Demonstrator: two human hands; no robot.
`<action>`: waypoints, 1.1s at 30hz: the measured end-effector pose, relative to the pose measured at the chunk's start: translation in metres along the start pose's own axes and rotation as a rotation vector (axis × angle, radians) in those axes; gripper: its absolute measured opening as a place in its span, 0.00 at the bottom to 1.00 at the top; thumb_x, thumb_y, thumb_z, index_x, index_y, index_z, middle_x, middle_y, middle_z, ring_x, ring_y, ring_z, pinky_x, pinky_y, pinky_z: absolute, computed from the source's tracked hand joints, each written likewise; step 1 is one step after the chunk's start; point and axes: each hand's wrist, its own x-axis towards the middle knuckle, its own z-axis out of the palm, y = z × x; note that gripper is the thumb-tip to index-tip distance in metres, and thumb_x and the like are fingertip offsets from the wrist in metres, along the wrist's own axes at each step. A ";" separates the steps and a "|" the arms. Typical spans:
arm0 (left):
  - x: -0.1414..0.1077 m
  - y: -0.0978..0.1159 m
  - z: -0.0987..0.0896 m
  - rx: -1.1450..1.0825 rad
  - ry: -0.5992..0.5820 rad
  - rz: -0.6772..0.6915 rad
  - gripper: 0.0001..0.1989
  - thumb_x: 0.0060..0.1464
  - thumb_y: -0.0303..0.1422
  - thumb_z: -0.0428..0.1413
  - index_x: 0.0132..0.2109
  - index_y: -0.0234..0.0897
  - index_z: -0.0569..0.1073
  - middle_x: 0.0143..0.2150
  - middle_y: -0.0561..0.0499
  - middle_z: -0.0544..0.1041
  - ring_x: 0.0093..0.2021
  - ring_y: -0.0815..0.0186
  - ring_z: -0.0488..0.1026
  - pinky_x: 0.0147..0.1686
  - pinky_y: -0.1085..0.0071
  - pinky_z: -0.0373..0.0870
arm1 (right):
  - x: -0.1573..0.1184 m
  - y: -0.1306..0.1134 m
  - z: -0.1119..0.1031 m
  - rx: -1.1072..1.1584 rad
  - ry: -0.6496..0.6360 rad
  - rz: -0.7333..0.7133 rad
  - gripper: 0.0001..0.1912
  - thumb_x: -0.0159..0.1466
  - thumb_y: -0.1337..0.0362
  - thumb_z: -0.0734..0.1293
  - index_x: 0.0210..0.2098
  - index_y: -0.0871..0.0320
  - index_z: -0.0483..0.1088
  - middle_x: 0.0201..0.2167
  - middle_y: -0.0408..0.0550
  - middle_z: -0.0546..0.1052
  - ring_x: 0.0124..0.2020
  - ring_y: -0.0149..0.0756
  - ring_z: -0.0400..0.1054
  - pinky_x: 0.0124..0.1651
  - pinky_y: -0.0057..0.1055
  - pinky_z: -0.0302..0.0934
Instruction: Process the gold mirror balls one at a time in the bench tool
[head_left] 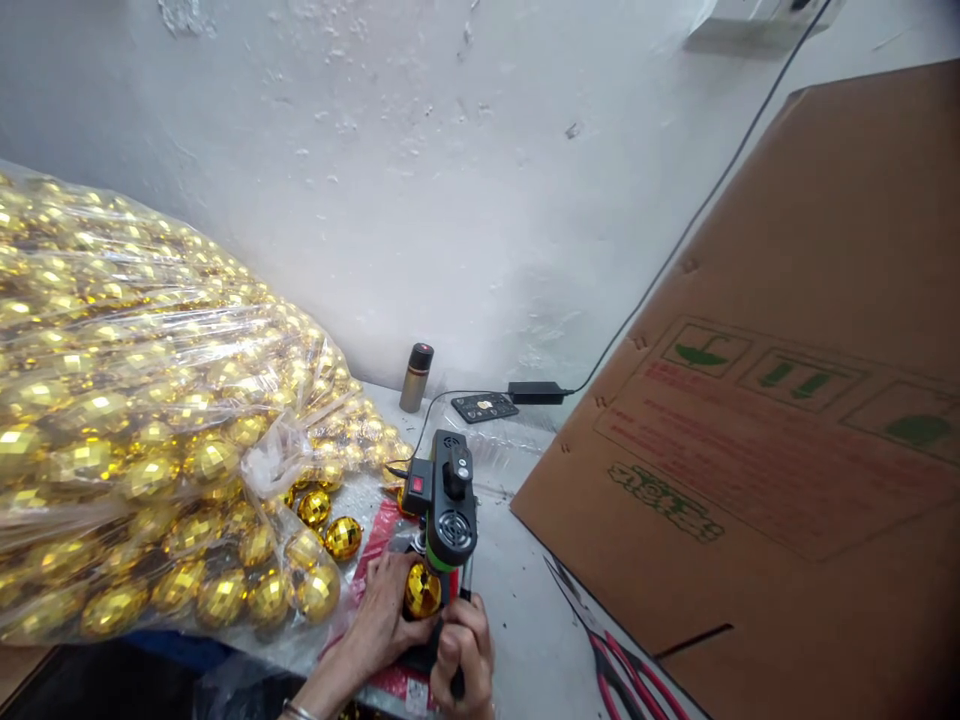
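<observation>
A small black bench drill press (452, 500) with a green band and a red switch stands on the table near the bottom middle. Under its head sits a shiny gold mirror ball (422, 590). My left hand (382, 610) grips this ball from the left, fingers behind it and thumb in front. On the machine's right side, my right hand (466, 650) is closed round a black lever handle. The drill bit and the point where it meets the ball are hidden from me. Two loose gold balls (343, 538) lie left of the machine.
A large clear plastic bag (172, 420) full of gold balls fills the left. Behind the machine are a spray can (416, 378), a phone (484, 406) and a power adapter (535, 392) with its cable. Scissors (622, 665) lie beside a big cardboard box (780, 400) at right.
</observation>
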 end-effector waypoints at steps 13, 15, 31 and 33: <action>-0.065 -0.061 -0.023 0.284 0.218 0.212 0.48 0.56 0.54 0.61 0.74 0.42 0.50 0.73 0.35 0.62 0.69 0.41 0.62 0.64 0.47 0.62 | 0.081 -0.045 -0.016 0.125 -0.013 0.331 0.14 0.72 0.71 0.58 0.30 0.55 0.64 0.25 0.40 0.66 0.24 0.28 0.60 0.27 0.23 0.57; -0.048 -0.056 -0.046 0.381 0.323 0.086 0.31 0.66 0.45 0.51 0.71 0.40 0.57 0.69 0.36 0.67 0.67 0.46 0.65 0.64 0.48 0.62 | 0.074 -0.044 -0.014 0.130 -0.006 0.308 0.13 0.72 0.72 0.57 0.31 0.55 0.64 0.26 0.40 0.66 0.24 0.27 0.60 0.26 0.23 0.57; -0.005 -0.016 -0.059 -0.110 0.187 0.040 0.24 0.57 0.37 0.56 0.61 0.42 0.70 0.55 0.44 0.76 0.53 0.55 0.76 0.55 0.59 0.74 | 0.093 -0.047 -0.020 0.079 -0.064 0.328 0.15 0.73 0.70 0.58 0.29 0.55 0.62 0.24 0.39 0.64 0.24 0.27 0.60 0.27 0.21 0.57; -0.014 -0.016 -0.046 -0.205 0.152 -0.021 0.26 0.57 0.38 0.57 0.62 0.39 0.68 0.55 0.43 0.78 0.55 0.54 0.77 0.57 0.57 0.73 | 0.101 -0.048 -0.021 0.062 -0.070 0.333 0.17 0.74 0.68 0.58 0.27 0.55 0.61 0.23 0.38 0.63 0.23 0.27 0.59 0.26 0.22 0.56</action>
